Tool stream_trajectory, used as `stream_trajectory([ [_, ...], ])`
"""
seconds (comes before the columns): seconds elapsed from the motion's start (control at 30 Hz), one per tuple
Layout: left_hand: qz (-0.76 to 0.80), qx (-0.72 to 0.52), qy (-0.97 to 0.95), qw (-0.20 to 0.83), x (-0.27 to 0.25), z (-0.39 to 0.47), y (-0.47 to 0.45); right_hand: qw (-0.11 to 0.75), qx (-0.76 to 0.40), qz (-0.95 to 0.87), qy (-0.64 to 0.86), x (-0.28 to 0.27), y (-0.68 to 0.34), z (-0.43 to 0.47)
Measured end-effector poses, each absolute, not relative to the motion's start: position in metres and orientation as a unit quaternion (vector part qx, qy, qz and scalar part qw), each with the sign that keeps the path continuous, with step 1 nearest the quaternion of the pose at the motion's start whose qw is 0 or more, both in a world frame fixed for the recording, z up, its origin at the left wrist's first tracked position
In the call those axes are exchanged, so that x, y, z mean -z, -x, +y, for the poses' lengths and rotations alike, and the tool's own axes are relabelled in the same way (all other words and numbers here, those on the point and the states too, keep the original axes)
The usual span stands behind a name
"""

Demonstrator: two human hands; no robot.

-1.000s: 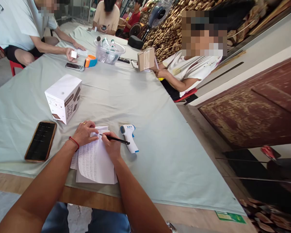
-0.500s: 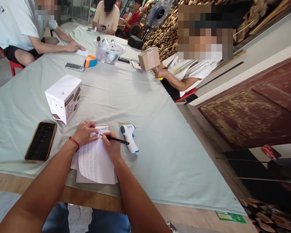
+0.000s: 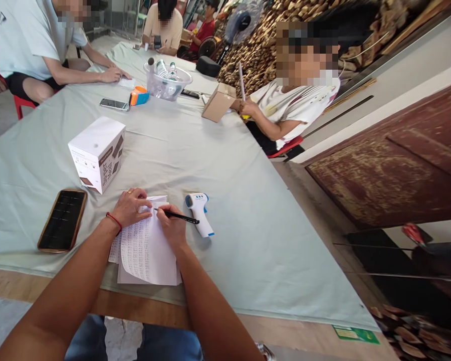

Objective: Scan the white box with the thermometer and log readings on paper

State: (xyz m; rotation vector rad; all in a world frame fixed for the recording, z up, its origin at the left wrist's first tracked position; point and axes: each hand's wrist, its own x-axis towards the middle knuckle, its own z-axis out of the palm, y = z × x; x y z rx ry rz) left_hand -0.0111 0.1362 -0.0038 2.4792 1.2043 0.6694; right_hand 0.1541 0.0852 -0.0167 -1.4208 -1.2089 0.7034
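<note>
My right hand (image 3: 173,229) grips a black pen (image 3: 182,216), its tip at the upper part of the paper (image 3: 146,250). Rows of handwriting cover the left side of that top sheet, whose lower left corner curls up over other sheets. My left hand (image 3: 131,207) lies on the paper's upper left part, thumb and fingers apart, holding nothing. Just right of the pen is a white and blue infrared thermometer (image 3: 200,213). A smartphone (image 3: 62,219) in a brown-edged case lies left of my left hand, and a white printed box (image 3: 96,153) stands behind it.
A pale green cloth (image 3: 255,240) covers the table. Farther back are another phone (image 3: 115,104), an orange and blue tape roll (image 3: 139,95) and a clear basin (image 3: 169,85) with bottles. At the right edge a seated person handles a cardboard box (image 3: 218,103). Other people sit farther off.
My hands, the pen and the paper hold nearly the same place. Across the table, the person on the right has lowered and tilted the cardboard box and now holds up a thin white object.
</note>
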Motion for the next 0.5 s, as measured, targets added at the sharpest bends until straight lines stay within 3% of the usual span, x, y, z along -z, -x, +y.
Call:
stream_trajectory([
  [0.5, 0.415, -0.234, -0.866, 0.153, 0.0058, 0.1374, 0.0118, 0.537, -0.288, -0.513, 0.604, 0.0104, -0.1533, 0.0839],
])
